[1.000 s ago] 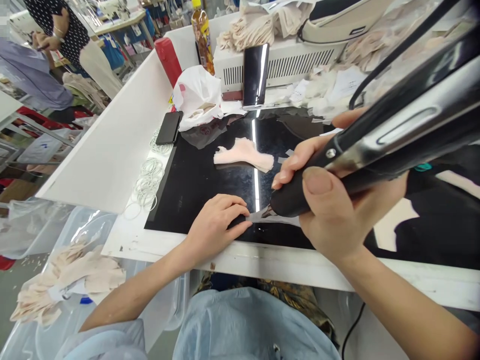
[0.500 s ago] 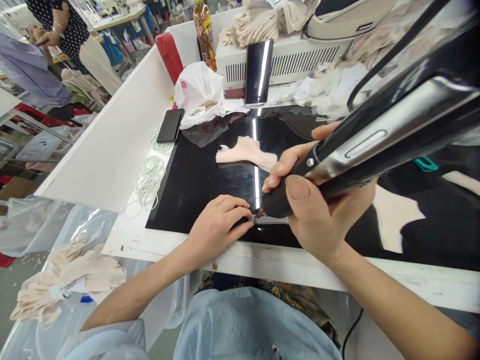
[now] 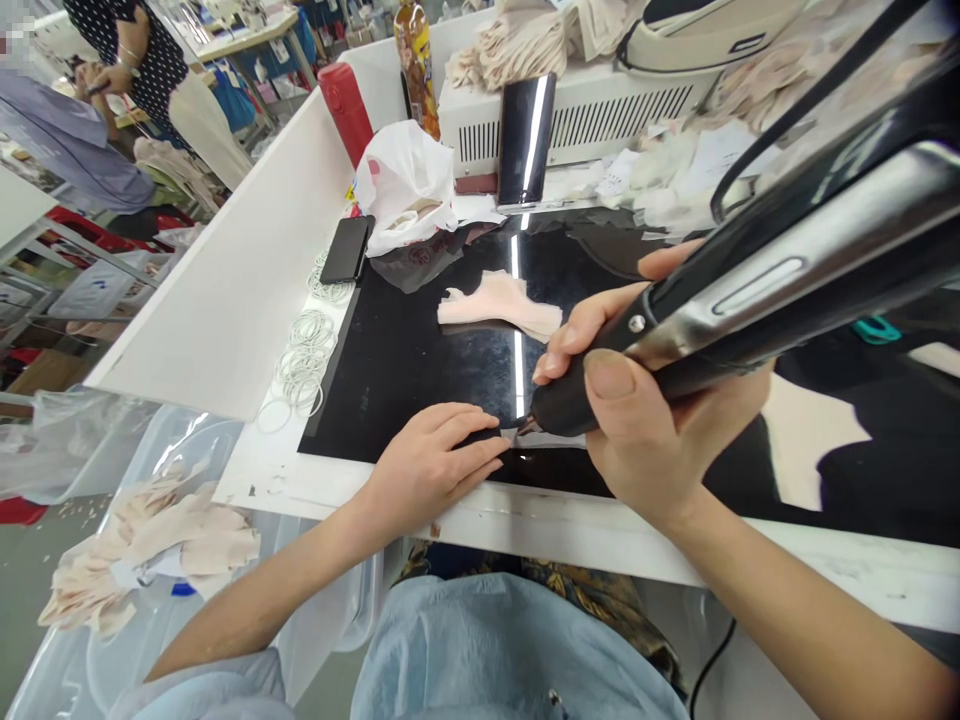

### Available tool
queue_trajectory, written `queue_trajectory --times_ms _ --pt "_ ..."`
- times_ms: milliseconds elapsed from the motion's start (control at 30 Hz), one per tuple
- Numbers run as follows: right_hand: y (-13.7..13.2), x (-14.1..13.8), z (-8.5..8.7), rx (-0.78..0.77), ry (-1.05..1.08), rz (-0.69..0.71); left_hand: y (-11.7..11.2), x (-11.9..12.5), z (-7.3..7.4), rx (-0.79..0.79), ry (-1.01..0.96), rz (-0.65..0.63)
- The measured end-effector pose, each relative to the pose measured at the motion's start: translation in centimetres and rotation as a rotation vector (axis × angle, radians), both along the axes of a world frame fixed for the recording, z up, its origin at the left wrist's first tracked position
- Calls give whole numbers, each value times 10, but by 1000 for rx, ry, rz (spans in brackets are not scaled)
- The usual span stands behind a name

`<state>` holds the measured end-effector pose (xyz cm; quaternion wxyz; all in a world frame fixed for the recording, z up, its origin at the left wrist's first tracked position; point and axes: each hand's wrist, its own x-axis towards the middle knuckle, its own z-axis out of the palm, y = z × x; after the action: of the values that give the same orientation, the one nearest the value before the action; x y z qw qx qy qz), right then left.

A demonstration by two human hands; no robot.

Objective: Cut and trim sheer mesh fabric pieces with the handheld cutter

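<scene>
- Two peach fabric cutouts show on the glossy black work surface: a small ragged-edged piece past the hands and a larger curved-edged panel to the right.
- A narrow, translucent strip lies near the front edge, between the fingertips of one hand and the heel of the other.
- The right hand is closed around a thick, smooth black handheld tool with a polished silver band, thumb on top, fingers wrapped beyond; its slim metal tip points down at the strip, close by the left fingertips.
- The left hand lies low over the surface, fingers together and nearly straight, tips at the strip's end; whether they pinch it or only press it, I cannot tell.
- Thin, pale rings lie heaped left of the black surface, beside a flat black phone.
- The tool's upper end leaves the frame, the right hand covers part of the strip, and the exact contact at the tip is too small to make out.
</scene>
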<state>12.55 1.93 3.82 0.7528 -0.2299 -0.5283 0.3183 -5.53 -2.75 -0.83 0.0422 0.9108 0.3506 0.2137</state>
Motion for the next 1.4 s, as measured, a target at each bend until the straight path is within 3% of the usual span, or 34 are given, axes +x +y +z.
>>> queue_trajectory --times_ms 300,633,933,1400 --pt "1 -6 0 -53 -45 -22 -1 1 -4 92 13 -11" --pt "2 -10 0 -11 71 -26 -1 4 -4 110 1 -16" --pt "-1 -1 2 -27 60 70 1 1 -6 -4 -140 32" --pt "-6 -3 -2 -82 40 76 3 1 -3 -24 -43 19"
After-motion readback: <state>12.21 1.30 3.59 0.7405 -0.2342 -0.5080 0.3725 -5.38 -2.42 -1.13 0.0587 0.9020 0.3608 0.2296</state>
